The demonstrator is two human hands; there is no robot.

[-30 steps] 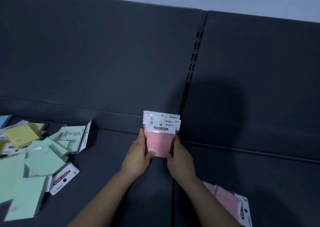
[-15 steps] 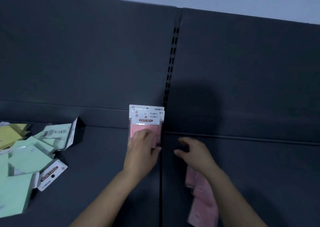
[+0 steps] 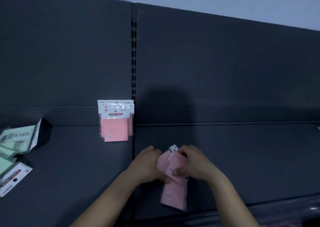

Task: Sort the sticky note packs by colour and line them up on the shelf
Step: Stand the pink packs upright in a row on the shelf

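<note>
Lowest in the frame, right of centre, a loose batch of pink sticky note packs (image 3: 174,194) lies flat on the dark shelf (image 3: 69,183), overlapping and blurred, so their number cannot be told. Both hands are on the upper end of this batch. The left hand (image 3: 147,166) cups the left edge with its fingers curled against the packs. The right hand (image 3: 194,164) has its thumb on the face of the top pack and its fingers folded over the top, close by a white header card (image 3: 173,148); it looks like a pinch on that top pack, though the blur hides the exact contact. The likely step in hand is gathering or squaring these pinks before they go to the row.

Further back, left of centre and just left of the slotted upright (image 3: 133,57), a small set of pink packs (image 3: 115,121) stands upright against the back panel (image 3: 225,67), headers up and stepped one behind another. That is the only finished part on show.

At the left edge of the frame a heap of green packs (image 3: 15,140) lies jumbled, some face down, with a white-headed pack (image 3: 12,178) nearest the camera. These are unsorted.

As a judgement, the task is at an early stage: one pink line begun, more pinks to join it, and the green pile untouched.
</note>
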